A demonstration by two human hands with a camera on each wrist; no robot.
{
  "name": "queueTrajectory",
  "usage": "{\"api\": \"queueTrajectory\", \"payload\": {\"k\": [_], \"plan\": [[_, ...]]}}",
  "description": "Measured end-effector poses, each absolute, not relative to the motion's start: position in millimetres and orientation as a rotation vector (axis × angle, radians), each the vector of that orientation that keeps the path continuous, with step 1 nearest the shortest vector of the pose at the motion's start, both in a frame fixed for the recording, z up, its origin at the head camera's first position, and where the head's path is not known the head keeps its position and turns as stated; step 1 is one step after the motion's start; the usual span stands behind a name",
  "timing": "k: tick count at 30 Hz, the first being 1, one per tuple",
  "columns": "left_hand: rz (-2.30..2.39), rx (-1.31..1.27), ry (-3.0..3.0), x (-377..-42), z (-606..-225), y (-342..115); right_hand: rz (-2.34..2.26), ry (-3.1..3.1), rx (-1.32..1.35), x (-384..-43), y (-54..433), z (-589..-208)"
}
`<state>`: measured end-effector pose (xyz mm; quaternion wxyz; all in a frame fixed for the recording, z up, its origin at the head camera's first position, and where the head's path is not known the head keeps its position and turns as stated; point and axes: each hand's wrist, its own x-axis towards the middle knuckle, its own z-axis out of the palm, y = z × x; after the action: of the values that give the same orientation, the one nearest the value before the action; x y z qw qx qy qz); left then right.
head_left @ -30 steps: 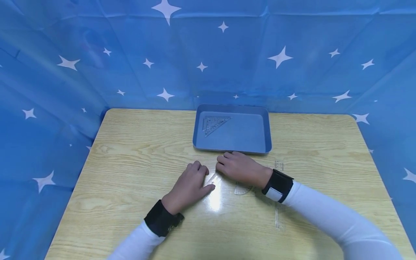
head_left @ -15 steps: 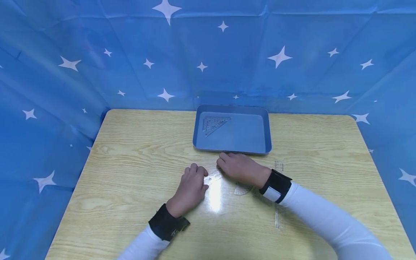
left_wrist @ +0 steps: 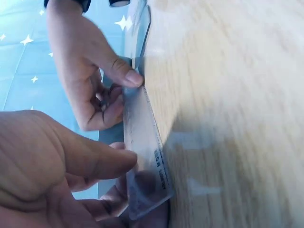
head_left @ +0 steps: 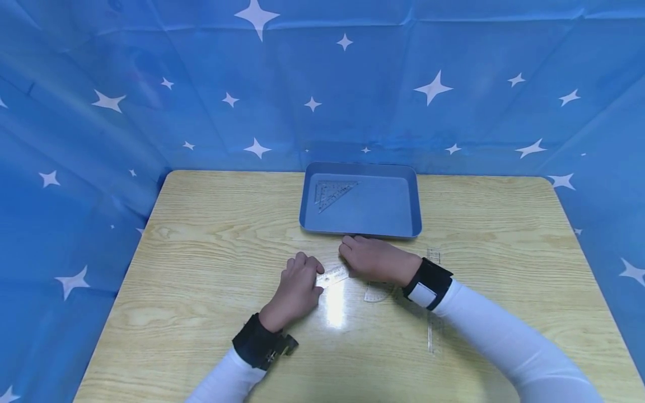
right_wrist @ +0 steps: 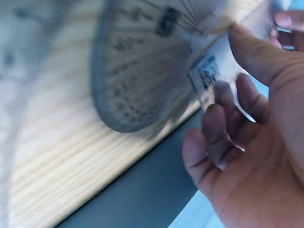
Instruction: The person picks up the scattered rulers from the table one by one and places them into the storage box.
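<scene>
A short clear plastic ruler [head_left: 332, 276] with printed markings spans the gap between my two hands. My left hand [head_left: 294, 285] pinches its left end between thumb and fingers, as the left wrist view shows on the ruler [left_wrist: 147, 123]. At the other end my right hand [head_left: 378, 260] pinches it, thumb on one face and fingers on the other. A square-coded label [right_wrist: 208, 71] shows near the right fingers. Just below the right hand lies a clear protractor [head_left: 375, 293], large and blurred in the right wrist view. The ruler's ends are partly covered by the fingers.
Behind the hands stands a blue tray [head_left: 385, 215] with clear set squares [head_left: 335, 193] at its left. Another clear ruler [head_left: 430, 336] lies upright in view under the right wrist, its middle hidden. The wooden table [head_left: 211, 235] meets a blue starry cloth [head_left: 378, 73].
The ruler between my hands has turned from a steep slant to nearly level, and its markings show more. My left thumb has drawn in toward the fingers; the right hand has shifted slightly.
</scene>
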<state>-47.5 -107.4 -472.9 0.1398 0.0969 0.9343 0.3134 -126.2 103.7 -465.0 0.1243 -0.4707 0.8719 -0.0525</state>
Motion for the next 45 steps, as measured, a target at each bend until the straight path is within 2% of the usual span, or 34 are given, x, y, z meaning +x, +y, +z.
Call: {"api": "queueTrajectory", "payload": {"k": [8,16,26,33,45], "plan": [[0.885,0.310,2.760,-44.9,-475.1,-107.4,-0.127,2.543,-1.316,-124.6,104.6,-465.2],[1.025,0.392,2.800,-44.4,-477.0,-114.4,-0.096,2.723,-1.505,-114.1,108.9,-475.2],[1.312,0.415,2.783,-56.6,-464.8,-119.1,-0.363,2.756,-1.621,-109.2,113.1,-471.8],[1.229,0.506,2.902,-66.4,-452.8,-121.0,-0.373,2.841,-1.638,-113.1,118.8,-455.5],[0.951,0.855,3.101,-96.0,-438.1,-115.8,-0.430,2.942,-1.663,-136.9,139.8,-436.0]]}}
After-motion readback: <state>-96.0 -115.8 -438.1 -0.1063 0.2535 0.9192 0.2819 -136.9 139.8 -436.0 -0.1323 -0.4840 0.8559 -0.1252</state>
